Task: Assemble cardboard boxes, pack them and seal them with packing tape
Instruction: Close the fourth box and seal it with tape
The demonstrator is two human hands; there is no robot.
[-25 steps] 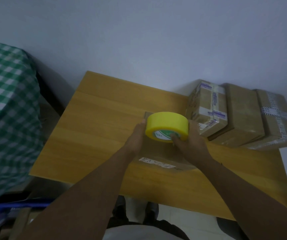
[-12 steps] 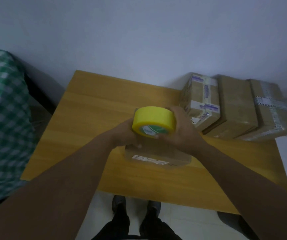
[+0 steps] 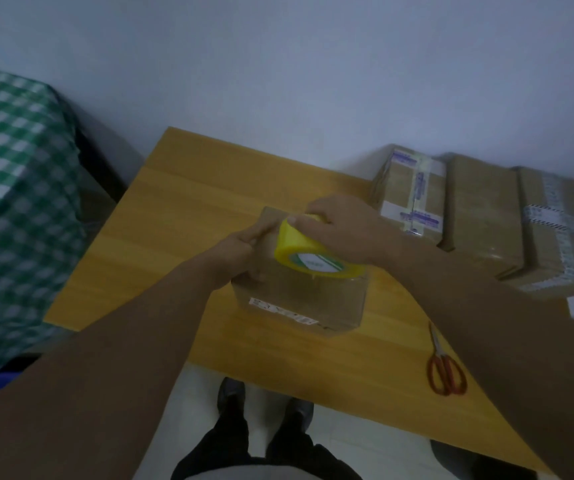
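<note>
I am standing at the tabletop with the box sitting near its middle, closed and upright. A white label is running along the box's near face, and that face is showing a glossy sheen. I cannot tell whether it is film or tape.

My left hand is gripping the box's side at 9 o'clock, fingers curled round the edge and thumb lying along the top.

My right hand is clasping the tape, a yellow roll with a green and white core. Its fingers are wrapping over the roll from 1 o'clock and the thumb is pressing on the yellow band. The roll is tilting toward me and touching the box top.

Three parcels are lying side by side at 2 o'clock of the box, touching one another, at the tabletop's far corner. The two outer ones are carrying printed tape.

Red-handled scissors are lying flat at 4 o'clock of the box, blades closed and pointing away from me, partly under my right forearm.

A green checked cloth is covering something at 9 o'clock, apart from the tabletop.

My shoes are showing on the floor at 6 o'clock.
</note>
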